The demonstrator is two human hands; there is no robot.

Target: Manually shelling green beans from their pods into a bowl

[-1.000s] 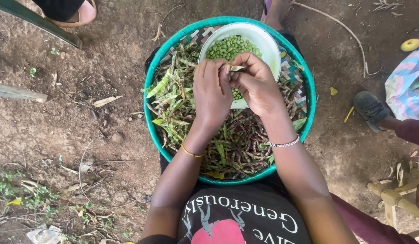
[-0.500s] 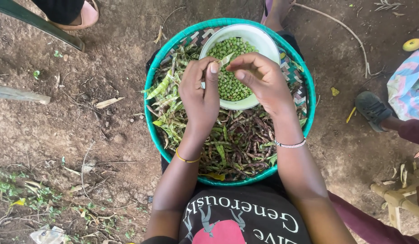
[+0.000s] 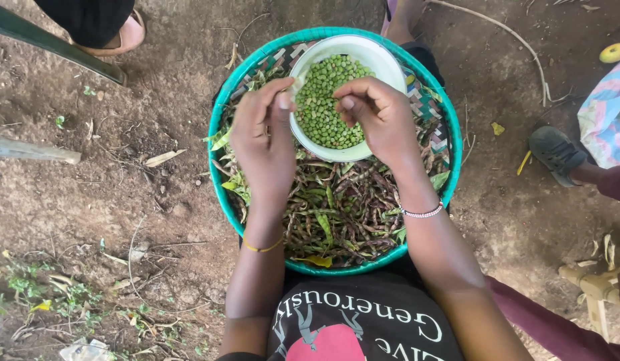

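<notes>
Our two forearms reach forward side by side, well apart at the elbows and closer at the hands. Our left hand point(image 3: 264, 144) is held palm down, fingers curled, thumb tip pressed toward the forefinger. Our right hand point(image 3: 380, 117) is cupped, knuckles up, its fingertips point(image 3: 348, 102) pinched together and pointing toward the left hand. The two hands are near each other, not touching.
</notes>
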